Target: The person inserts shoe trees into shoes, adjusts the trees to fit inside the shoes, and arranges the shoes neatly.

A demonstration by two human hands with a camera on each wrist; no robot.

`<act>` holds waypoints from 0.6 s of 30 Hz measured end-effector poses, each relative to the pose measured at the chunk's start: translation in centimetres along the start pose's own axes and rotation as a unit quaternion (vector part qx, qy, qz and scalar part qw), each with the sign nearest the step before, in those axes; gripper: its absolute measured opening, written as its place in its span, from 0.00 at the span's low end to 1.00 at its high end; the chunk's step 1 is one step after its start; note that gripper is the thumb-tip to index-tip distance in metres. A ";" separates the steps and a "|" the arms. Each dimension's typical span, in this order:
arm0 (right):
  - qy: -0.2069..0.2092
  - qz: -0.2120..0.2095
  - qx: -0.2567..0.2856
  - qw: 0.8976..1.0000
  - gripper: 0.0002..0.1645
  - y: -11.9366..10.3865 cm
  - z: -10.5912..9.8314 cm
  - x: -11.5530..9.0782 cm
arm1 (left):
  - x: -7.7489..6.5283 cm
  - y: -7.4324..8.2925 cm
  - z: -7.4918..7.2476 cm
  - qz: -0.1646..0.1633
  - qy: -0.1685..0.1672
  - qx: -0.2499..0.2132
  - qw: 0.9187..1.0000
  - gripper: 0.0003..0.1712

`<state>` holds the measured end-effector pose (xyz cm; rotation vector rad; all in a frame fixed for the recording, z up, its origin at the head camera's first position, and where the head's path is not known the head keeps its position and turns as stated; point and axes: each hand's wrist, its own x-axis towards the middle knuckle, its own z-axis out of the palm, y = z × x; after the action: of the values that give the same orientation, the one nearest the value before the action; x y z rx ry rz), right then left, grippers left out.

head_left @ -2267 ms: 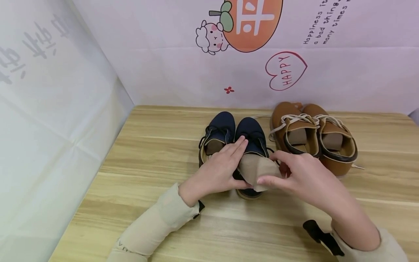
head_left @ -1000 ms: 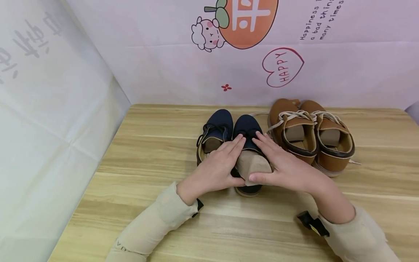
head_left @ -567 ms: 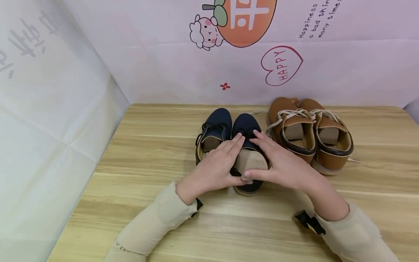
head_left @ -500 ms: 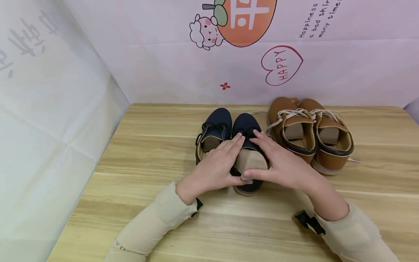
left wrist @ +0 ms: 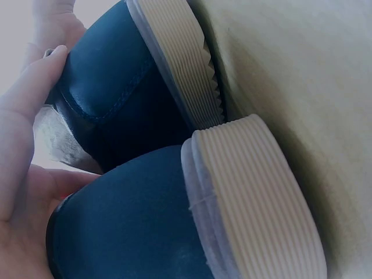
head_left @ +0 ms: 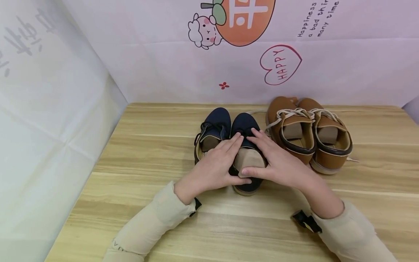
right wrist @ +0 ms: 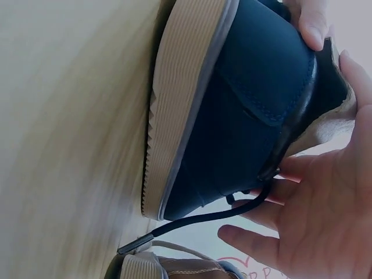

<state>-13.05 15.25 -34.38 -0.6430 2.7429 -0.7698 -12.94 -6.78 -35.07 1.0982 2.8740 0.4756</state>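
Note:
The right-hand navy shoe stands upright on the table, a tan paper shoe stuffer jutting from its opening. My left hand holds this shoe, its fingers along the laces' left side and its thumb at the heel collar. From the right, my right hand spans the stuffer, thumb against its near end and fingers spread forward by the laces. The right wrist view has the stuffer between right thumb and fingers. Against its left side stands the other navy shoe, partly hidden by my left hand, with a stuffer inside.
A pair of brown lace-up shoes with stuffers inside stands close on the right, a pale lace trailing from it. Behind the wooden table rises a white printed backdrop, and another white sheet hangs at the left.
My right hand has shifted left from the stuffer's right edge and its fingers have stretched forward over the shoe. The stuffer sits lower in the opening. My left hand keeps its place.

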 end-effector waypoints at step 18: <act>0.031 0.023 -0.024 0.999 0.60 0.0 0.4 0.3 | -0.1 0.0 0.0 -0.001 0.003 -0.004 1.000 0.64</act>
<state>-13.15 14.95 -34.78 -0.5723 2.8310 -0.7272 -12.88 -6.80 -35.11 1.0951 2.8758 0.4904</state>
